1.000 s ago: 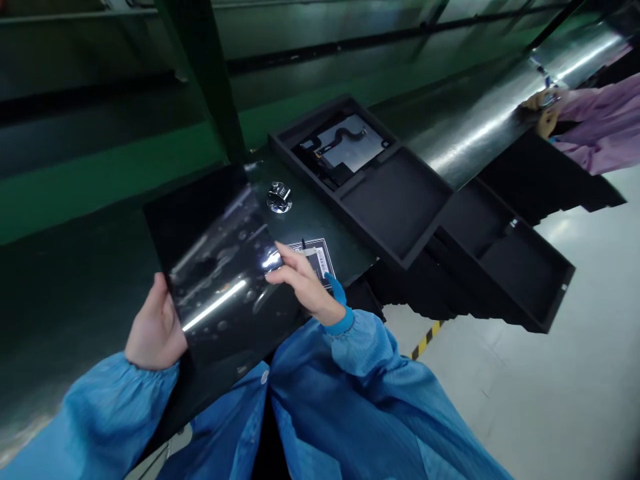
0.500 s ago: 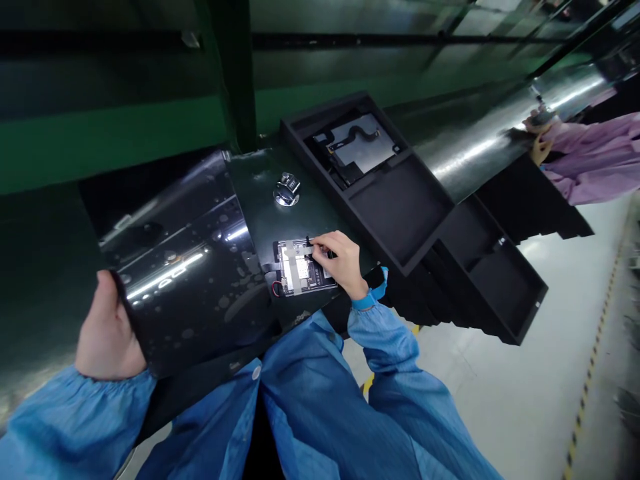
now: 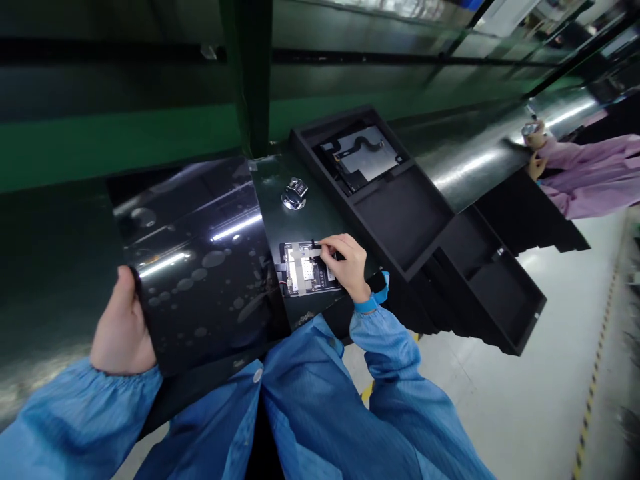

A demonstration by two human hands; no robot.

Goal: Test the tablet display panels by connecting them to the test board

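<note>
My left hand (image 3: pixel 120 327) grips the lower left edge of a large glossy black sheet (image 3: pixel 195 260), speckled with bubbles and curved up off the dark green bench (image 3: pixel 300 220). To the sheet's right a small circuit board (image 3: pixel 305 270) with silver patches lies flat on the bench. My right hand (image 3: pixel 345 263) rests on the board's right end, fingers curled and pinching at a strip along its top edge. A blue wrist strap (image 3: pixel 375 300) sits on that wrist.
A small shiny metal part (image 3: pixel 294 194) stands behind the board. A black foam tray (image 3: pixel 380 187) holds a silver plate with cable (image 3: pixel 365 153) in its far compartment. More black trays (image 3: pixel 495 287) overhang the bench edge. A person in a pink coat (image 3: pixel 585 173) works far right.
My left hand has swung the black sheet to the left, uncovering the circuit board. My right hand left the sheet and settled on the board's right end.
</note>
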